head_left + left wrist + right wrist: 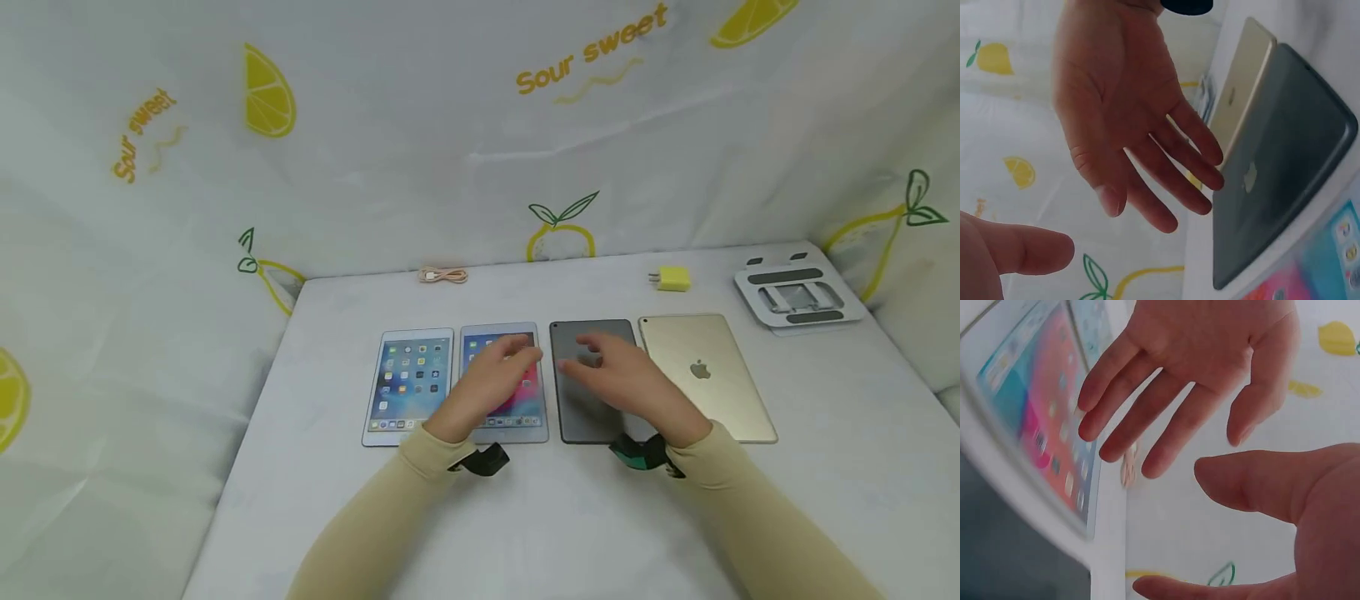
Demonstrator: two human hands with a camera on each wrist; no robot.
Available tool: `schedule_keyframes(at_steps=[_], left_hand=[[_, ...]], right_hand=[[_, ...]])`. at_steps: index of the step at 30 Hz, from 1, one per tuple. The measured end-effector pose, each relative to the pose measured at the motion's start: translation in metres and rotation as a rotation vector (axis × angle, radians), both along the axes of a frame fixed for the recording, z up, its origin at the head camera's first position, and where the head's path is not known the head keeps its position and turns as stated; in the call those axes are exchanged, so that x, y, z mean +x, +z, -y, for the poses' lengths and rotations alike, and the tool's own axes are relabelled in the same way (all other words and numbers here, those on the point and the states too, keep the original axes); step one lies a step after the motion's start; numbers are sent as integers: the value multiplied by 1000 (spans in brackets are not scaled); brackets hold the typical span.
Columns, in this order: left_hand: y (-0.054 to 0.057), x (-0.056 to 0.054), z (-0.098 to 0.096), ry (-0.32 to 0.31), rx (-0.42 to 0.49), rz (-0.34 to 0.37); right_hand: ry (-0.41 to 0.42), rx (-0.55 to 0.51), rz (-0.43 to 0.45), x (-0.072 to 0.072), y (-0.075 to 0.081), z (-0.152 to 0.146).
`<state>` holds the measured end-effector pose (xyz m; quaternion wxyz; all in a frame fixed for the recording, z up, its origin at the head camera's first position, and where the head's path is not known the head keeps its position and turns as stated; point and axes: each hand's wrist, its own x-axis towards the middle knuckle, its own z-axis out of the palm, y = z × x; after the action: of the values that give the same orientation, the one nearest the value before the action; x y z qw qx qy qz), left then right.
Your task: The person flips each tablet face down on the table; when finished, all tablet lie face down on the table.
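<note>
Seen from the person's side, with the gap between the hands as the dial's centre, four tablets lie flat in a row on the tabletop [307,433]. The left hand [486,383] hovers over the silver-framed tablet [525,410], its screen lit, at 9 o'clock; just beyond it, also toward 9, lies the white-framed tablet [408,379], lit too. The right hand [633,379] hovers over the dark grey tablet [576,417], back up, at 3 o'clock, with the gold tablet [708,371] just past it. Both hands hold nothing; their fingers are extended and spread wide, palms facing each other. A coiled cable [442,275] lies at 11 o'clock, a yellow charger [672,278] at 1, and a folding stand [802,293] at 2.
</note>
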<state>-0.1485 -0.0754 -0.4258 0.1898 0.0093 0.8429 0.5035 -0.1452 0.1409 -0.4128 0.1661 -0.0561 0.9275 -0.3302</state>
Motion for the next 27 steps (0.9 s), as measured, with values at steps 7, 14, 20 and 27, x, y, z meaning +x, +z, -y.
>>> schedule_keyframes(at_steps=[7, 14, 20, 27], left_hand=[[-2, 6, 32, 88, -138, -24], [-10, 6, 44, 121, -160, -20], [-10, 6, 48, 132, -162, 1], [-9, 6, 50, 146, -152, 14]], right_hand=[[73, 12, 18, -9, -7, 57], [61, 22, 15, -8, -20, 80], [38, 23, -5, -6, -26, 83], [51, 7, -27, -6, -25, 82]])
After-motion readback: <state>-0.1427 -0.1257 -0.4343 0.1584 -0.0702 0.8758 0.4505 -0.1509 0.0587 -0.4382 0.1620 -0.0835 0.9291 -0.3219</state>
